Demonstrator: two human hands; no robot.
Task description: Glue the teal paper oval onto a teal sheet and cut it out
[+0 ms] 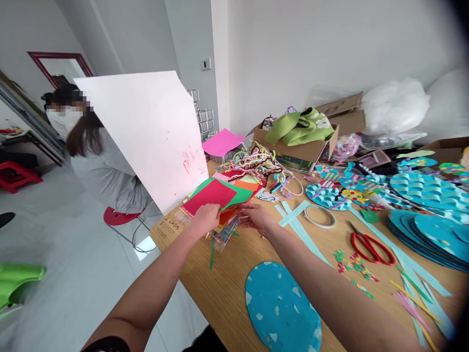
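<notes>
A stack of coloured sheets (pixel 210 196), red and green on top with orange ones among them, lies near the table's far left corner. My left hand (pixel 204 218) grips the stack's near edge, its fingers curled round the red sheet. At the stack's right corner is my right hand (pixel 255 218), fingers apart and close to the lower sheets; whether they touch is hard to see. Clear plastic packaging (pixel 223 238) and thin green strips show below the hands. A blue oval board (pixel 280 305) with pale flecks rests on the table nearer to me.
Red-handled scissors (pixel 372 247), a tape roll (pixel 320 216), pale blue strips (pixel 300 230) and blue discs (pixel 436 237) lie to the right. Yarn (pixel 252 161) and a cardboard box (pixel 289 144) are behind. A white board (pixel 150 132) stands at left; beyond it sits a person (pixel 108 166).
</notes>
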